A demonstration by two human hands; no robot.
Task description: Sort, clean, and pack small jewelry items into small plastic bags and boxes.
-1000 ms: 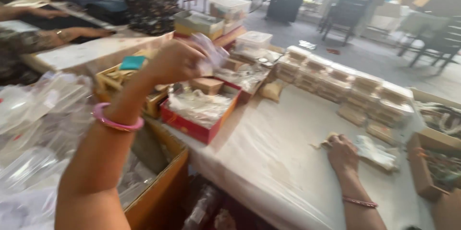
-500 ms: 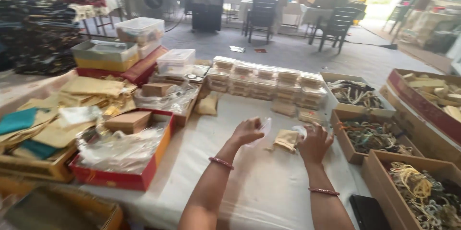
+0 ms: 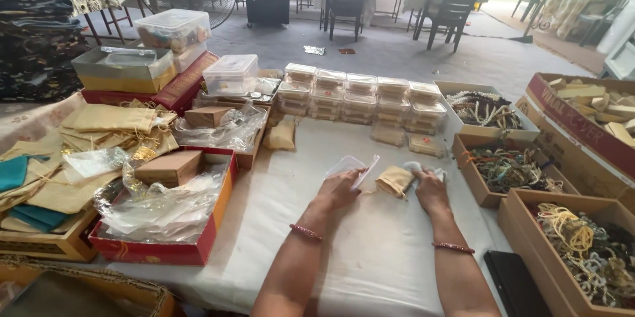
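Observation:
My left hand [image 3: 338,190] rests on the white table cover [image 3: 370,251] and grips a small clear plastic box [image 3: 350,167] whose lid stands open. My right hand [image 3: 428,190] lies just to the right, fingers closed on a small tan fabric pouch [image 3: 395,180], with crumpled clear plastic [image 3: 423,170] beside its fingers. Both wrists wear thin bangles.
Stacked clear lidded boxes [image 3: 360,96] line the far side. Cardboard boxes of beaded jewellery [image 3: 512,170] and chains [image 3: 589,251] stand at the right. A red box with plastic wrap [image 3: 159,208] and tan pouches [image 3: 112,122] are at the left. Chairs stand beyond.
My left hand came from the far left back to the table centre holding the clear box. The view swung right and steadied. My right hand shifted onto the tan pouch.

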